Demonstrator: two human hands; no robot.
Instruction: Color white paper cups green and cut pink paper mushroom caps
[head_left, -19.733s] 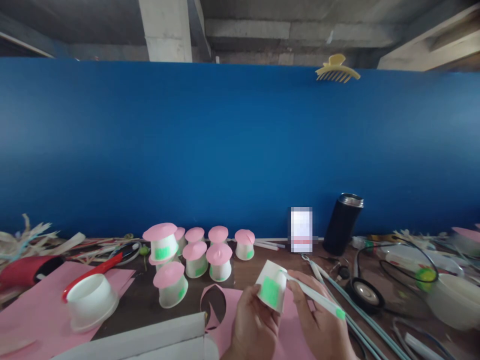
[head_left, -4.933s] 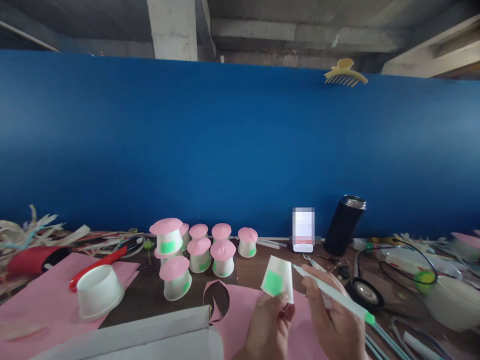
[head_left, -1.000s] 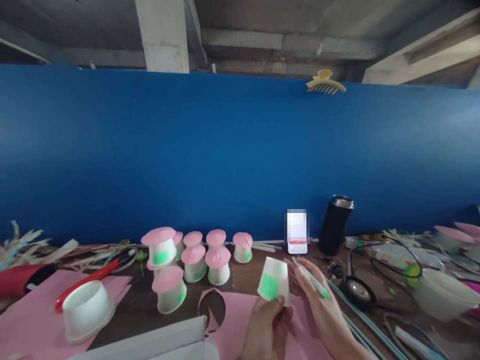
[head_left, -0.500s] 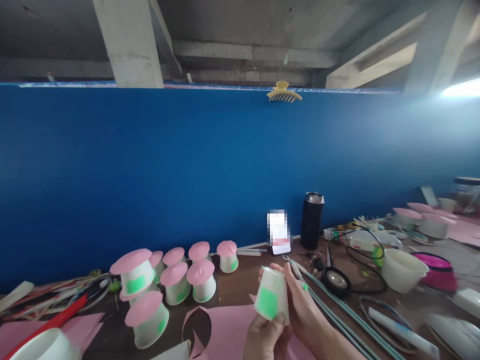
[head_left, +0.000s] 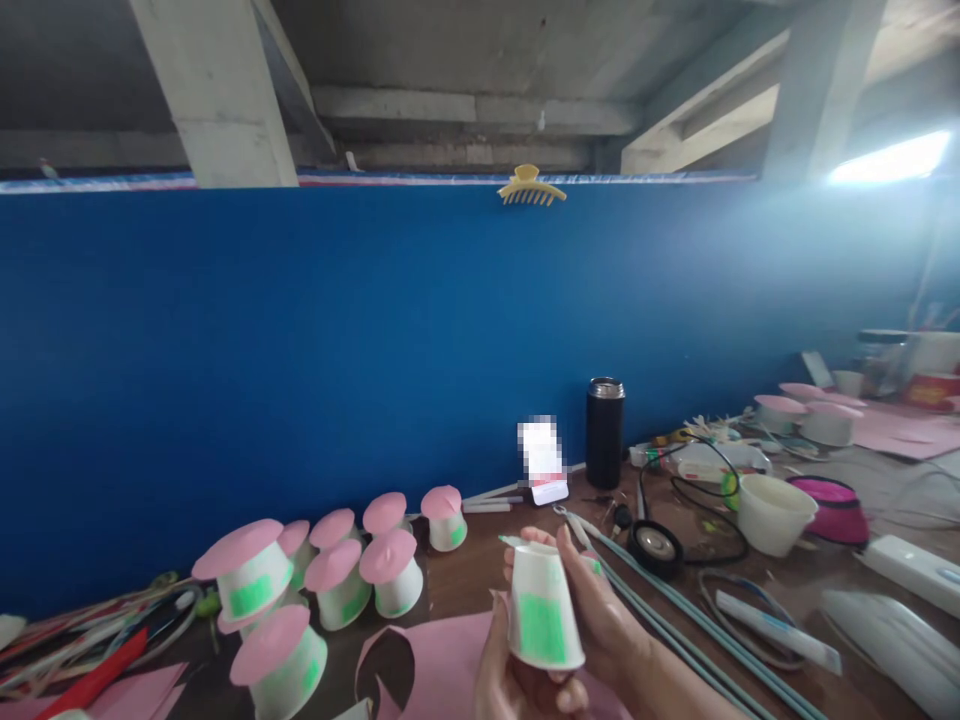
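A white paper cup (head_left: 543, 612) with a green patch on its side is held between my two hands, its wide rim pointing down. My left hand (head_left: 495, 662) is closed around the cup's left side and underneath. Against the right side rests my right hand (head_left: 604, 615), fingers curled behind the cup. A slim green-tipped marker (head_left: 511, 541) pokes out behind the cup's top, seemingly gripped in my right hand; most of it is hidden. Below lies a pink paper sheet (head_left: 442, 660) with a round cut-out. To the left stand several cups topped with pink paper discs (head_left: 388, 558).
A blue partition (head_left: 337, 330) rises behind the table. Near it stand a phone (head_left: 550, 492) and a black flask (head_left: 604, 435). Rightward are grey-green cords (head_left: 660, 595), a stethoscope (head_left: 656, 543), a white bowl (head_left: 775, 515) and a magenta container (head_left: 832, 510). Tangled wires (head_left: 97, 630) lie far left.
The cup has turned in my hands, so its green patch faces me more squarely, and my left thumb has moved off its front to the side. The view has swung right.
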